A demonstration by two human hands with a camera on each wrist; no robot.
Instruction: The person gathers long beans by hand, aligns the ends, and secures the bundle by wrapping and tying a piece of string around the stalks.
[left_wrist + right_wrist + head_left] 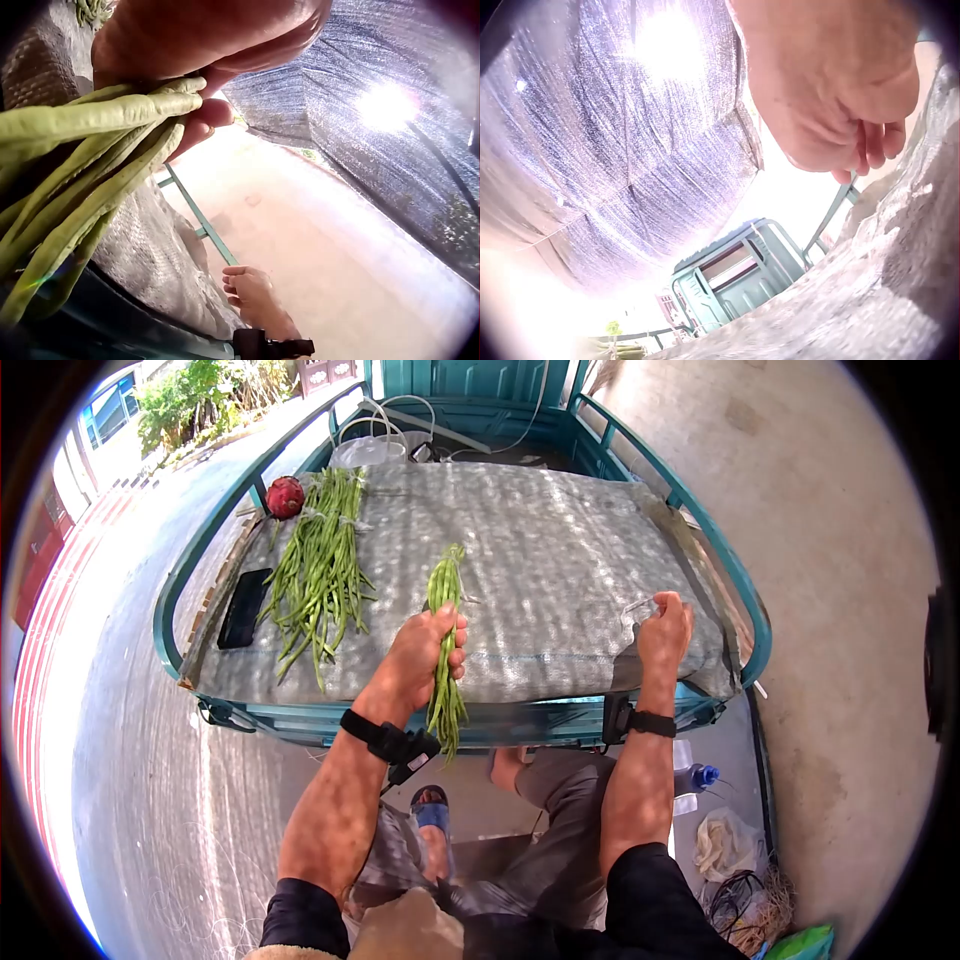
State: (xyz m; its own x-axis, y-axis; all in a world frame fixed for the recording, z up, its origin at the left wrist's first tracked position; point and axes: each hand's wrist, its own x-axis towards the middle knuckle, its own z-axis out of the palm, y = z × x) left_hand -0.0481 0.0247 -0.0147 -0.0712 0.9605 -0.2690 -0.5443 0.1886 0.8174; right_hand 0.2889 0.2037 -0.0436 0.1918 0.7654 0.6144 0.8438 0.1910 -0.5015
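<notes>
My left hand (415,655) grips a bunch of long green beans (445,578) around its middle, over the front edge of the cloth-covered cart bed. A thin clear tie shows near the bunch's top. In the left wrist view, bean ends (82,120) stick out below the curled fingers. My right hand (664,632) is low over the right side of the cloth, fingers bent. Beside its fingertips is a thin, whitish, clear strip (634,612); I cannot tell whether the fingers pinch it. The right wrist view shows the palm and curled fingers (874,146), with the fingertips partly hidden.
More tied green beans (322,550) lie on the left of the grey cloth (540,560), between a red dragon fruit (285,497) and a black phone (243,608). Teal rails (700,520) border the cart bed. A blue-capped bottle (698,778) and plastic bag (726,844) are at lower right.
</notes>
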